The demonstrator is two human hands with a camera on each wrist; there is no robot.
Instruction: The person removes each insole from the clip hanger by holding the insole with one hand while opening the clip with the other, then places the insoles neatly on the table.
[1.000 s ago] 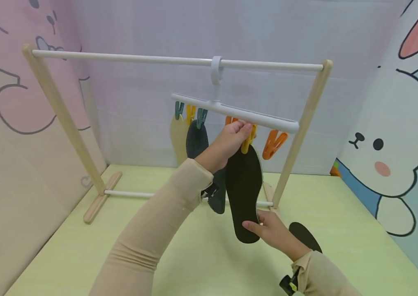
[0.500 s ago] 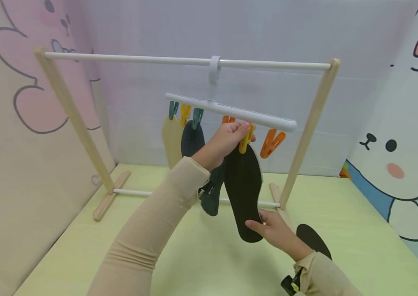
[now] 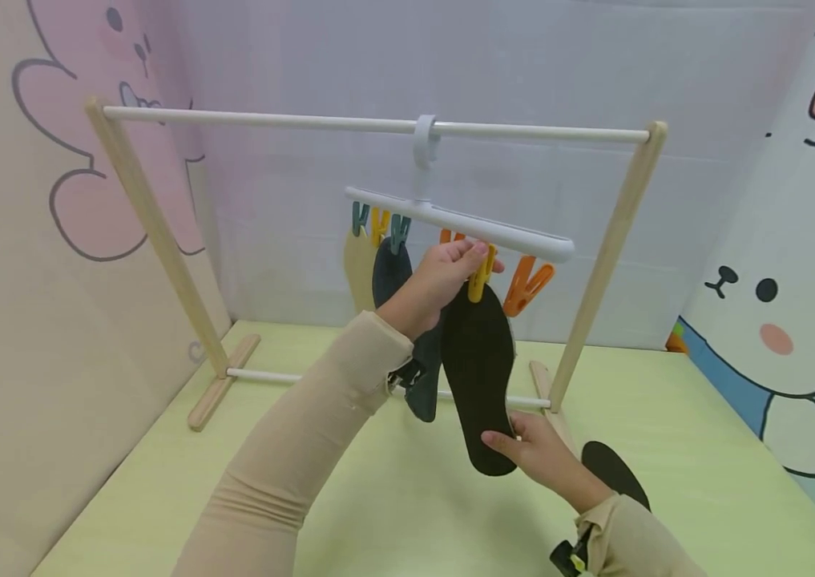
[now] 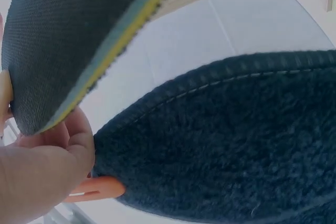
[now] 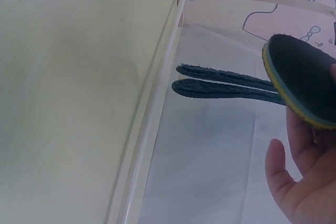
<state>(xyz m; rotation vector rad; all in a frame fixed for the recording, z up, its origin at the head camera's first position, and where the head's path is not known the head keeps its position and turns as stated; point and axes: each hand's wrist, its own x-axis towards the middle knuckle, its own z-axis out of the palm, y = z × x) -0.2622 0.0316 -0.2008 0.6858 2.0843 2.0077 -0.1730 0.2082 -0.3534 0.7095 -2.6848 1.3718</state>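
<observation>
A black insole (image 3: 479, 369) with a yellow and pale-blue edge hangs upright below the white hanger (image 3: 501, 228). My left hand (image 3: 439, 276) is at its top end, pinching the yellow clothespin (image 3: 479, 276) there. The thumb of my right hand (image 3: 540, 453) lies on the front of the insole's lower end, gripping it from the right side. A fuzzy dark-blue insole (image 4: 226, 140) hangs behind, with an orange clothespin (image 4: 97, 187) at its tip beside my left hand. Further right on the hanger, another orange clothespin (image 3: 528, 284) holds nothing.
The hanger hooks over the top bar of a wooden-ended rack (image 3: 270, 120). Left of my hands hang another dark-blue insole (image 3: 390, 272) and a cream one (image 3: 358, 268), on green and yellow clothespins. One more black insole (image 3: 616, 473) lies on the table (image 3: 710, 433), partly behind my right forearm.
The hanger has turned slightly, its left end swinging a little to the right. Both hands keep their hold on the clothespin and the black insole. The head view has shifted slightly.
</observation>
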